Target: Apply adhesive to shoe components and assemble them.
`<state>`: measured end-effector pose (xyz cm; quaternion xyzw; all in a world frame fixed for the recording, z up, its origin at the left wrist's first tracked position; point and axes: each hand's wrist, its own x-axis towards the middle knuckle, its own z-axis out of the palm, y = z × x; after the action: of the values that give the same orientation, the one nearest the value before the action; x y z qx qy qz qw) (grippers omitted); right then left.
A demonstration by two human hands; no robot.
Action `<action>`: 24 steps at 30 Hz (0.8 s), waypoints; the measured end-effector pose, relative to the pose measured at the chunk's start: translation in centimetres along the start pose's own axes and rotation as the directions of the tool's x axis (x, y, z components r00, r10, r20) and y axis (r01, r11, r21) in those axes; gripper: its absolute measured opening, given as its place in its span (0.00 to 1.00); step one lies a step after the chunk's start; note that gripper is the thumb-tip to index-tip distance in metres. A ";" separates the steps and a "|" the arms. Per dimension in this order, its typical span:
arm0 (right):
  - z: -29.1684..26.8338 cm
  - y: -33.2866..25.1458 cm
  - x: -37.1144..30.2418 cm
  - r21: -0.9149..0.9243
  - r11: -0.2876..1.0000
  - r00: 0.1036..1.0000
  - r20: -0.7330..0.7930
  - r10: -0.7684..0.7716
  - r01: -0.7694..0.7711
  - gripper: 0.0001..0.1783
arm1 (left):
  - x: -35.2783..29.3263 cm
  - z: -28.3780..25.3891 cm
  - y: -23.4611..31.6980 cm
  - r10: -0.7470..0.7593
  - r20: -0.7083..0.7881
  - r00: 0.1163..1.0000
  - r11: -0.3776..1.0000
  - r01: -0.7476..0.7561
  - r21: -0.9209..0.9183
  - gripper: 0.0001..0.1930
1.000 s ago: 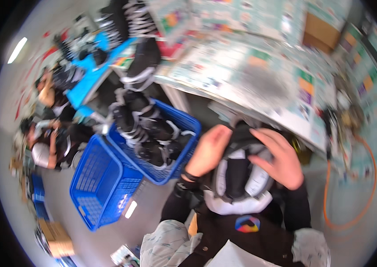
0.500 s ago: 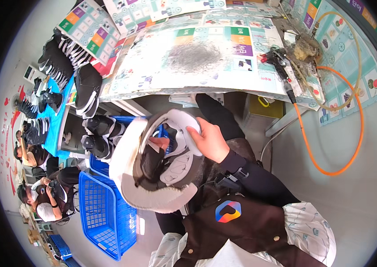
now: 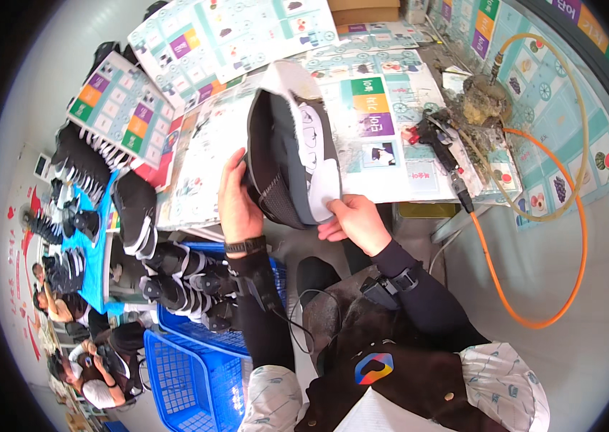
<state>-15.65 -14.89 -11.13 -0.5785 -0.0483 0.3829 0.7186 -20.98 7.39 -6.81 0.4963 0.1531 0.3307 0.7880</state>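
A black and white shoe (image 3: 275, 155) is held up over the near edge of the worktable, tilted with its narrow white end away from me. Black mesh and dark lining show on its left, and a white panel with thin drawn lines on its right. My left hand (image 3: 238, 205) presses against the shoe's left side, fingers pointing up and partly hidden by it. With thumb and fingers, my right hand (image 3: 359, 223) pinches the white edge at the shoe's near right end.
Paper sheets cover the worktable (image 3: 207, 169). A black hand tool (image 3: 442, 147) lies at its right, on an orange hose (image 3: 516, 317). Blue baskets (image 3: 182, 381) and a pile of black-and-white shoes (image 3: 189, 284) stand at left. Other people (image 3: 106, 367) sit further left.
The shoe has moved up and away from me, over the table, and turned. My left hand, mostly hidden behind it before, now shows at its left side; my right hand has shifted slightly right.
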 end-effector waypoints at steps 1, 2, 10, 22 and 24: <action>-0.6 -0.9 -0.2 -0.059 0.996 0.995 0.067 0.072 -0.068 0.20 | 1.8 0.7 -0.5 -0.034 0.020 0.999 0.997 0.032 0.069 0.18; -1.5 -1.8 -0.3 -0.248 0.969 0.998 0.056 -0.008 0.021 0.20 | 3.2 1.0 -0.8 -0.049 0.085 0.995 0.981 0.032 0.192 0.17; -13.7 -8.0 2.8 -0.975 -0.007 0.623 -0.136 -0.770 -0.222 0.29 | 15.1 1.4 -2.4 -0.334 0.206 0.920 0.742 0.121 0.659 0.17; -15.8 -10.4 2.6 -0.956 0.293 0.559 -0.253 -0.789 -0.019 0.17 | 20.6 0.2 -5.6 -0.046 0.493 0.869 0.470 -0.417 0.778 0.15; -14.2 -10.5 -0.1 -0.878 0.448 0.639 -0.247 -0.728 0.171 0.21 | 20.7 -0.2 -6.2 -0.068 0.413 0.908 0.568 -0.305 0.765 0.15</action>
<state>-3.29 -26.59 -6.62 -0.8817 -0.1451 -0.1058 0.4364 -3.63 19.68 -10.59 0.8676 0.0902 0.1680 0.4592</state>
